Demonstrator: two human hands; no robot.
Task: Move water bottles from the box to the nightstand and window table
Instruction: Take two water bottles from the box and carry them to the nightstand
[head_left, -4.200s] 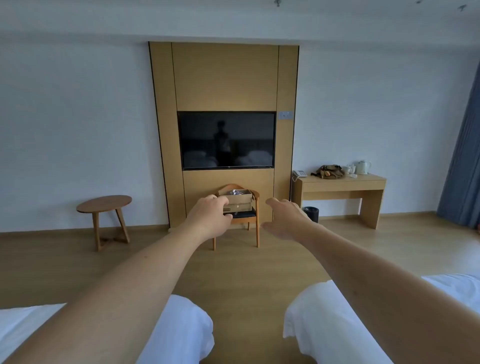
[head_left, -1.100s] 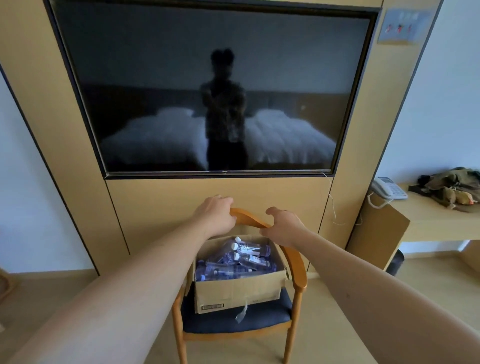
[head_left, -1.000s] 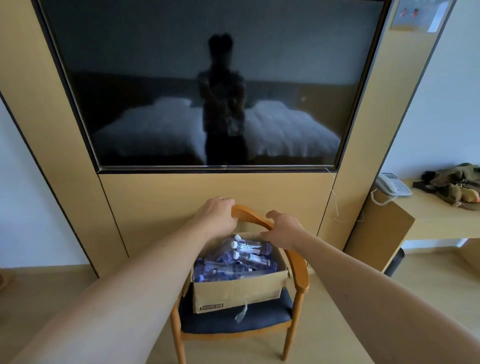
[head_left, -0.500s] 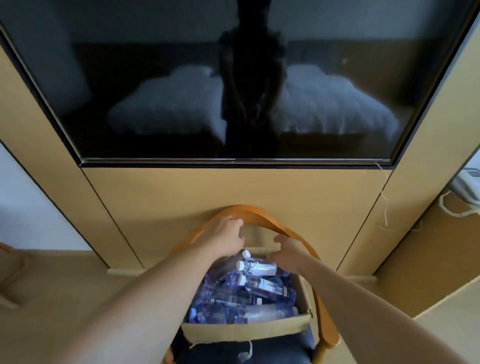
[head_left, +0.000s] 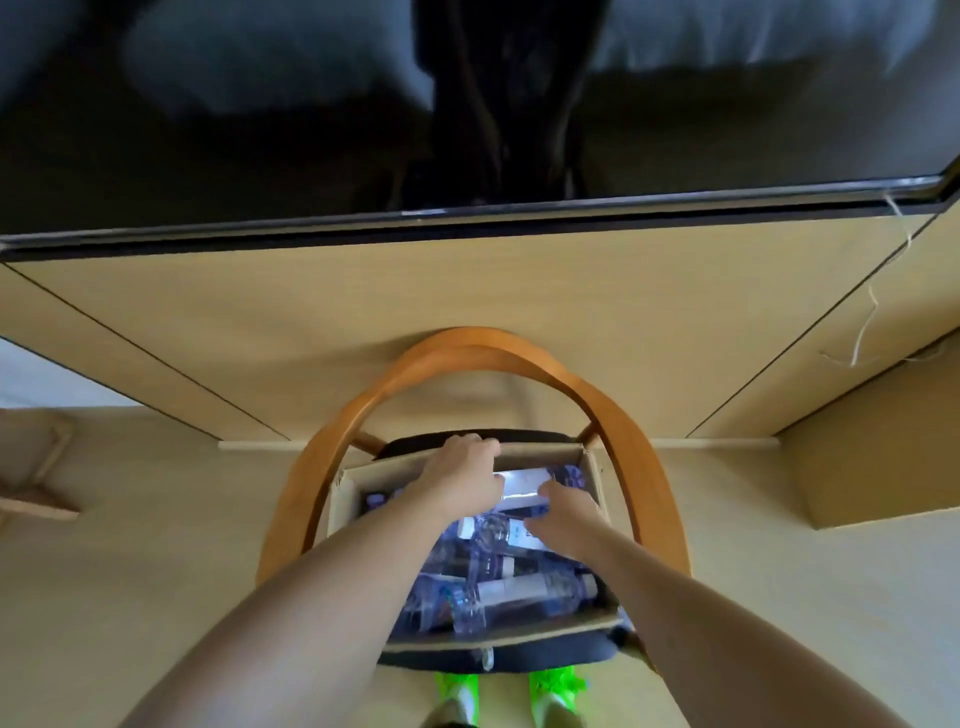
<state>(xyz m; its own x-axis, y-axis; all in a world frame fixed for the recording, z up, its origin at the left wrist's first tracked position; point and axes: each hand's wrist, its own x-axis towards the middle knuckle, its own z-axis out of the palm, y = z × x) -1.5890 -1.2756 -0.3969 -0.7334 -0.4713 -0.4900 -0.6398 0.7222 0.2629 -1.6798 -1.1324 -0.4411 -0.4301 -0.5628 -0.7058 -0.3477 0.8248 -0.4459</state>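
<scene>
A cardboard box (head_left: 342, 501) sits on the dark seat of a wooden chair (head_left: 467, 347), directly below me. It holds several clear water bottles (head_left: 524, 593) lying on their sides. Both my hands reach into the far end of the box. My left hand (head_left: 460, 480) curls over the left end of a white-labelled bottle (head_left: 522, 486) by the far wall. My right hand (head_left: 563, 522) lies over the bottles, with thumb and fingers closed around the right end of that same bottle. The undersides of both hands are hidden.
The chair's curved backrest and armrests ring the box closely. A wood wall panel and a dark TV (head_left: 467, 104) stand just behind it. A desk side panel (head_left: 872, 457) is at right and part of a low table (head_left: 31, 467) at left. My green shoes (head_left: 457, 691) touch the seat's front.
I have stepped up to the chair and now look straight down. Both hands dropped from the backrest into the box and closed on a bottle at its far end.
</scene>
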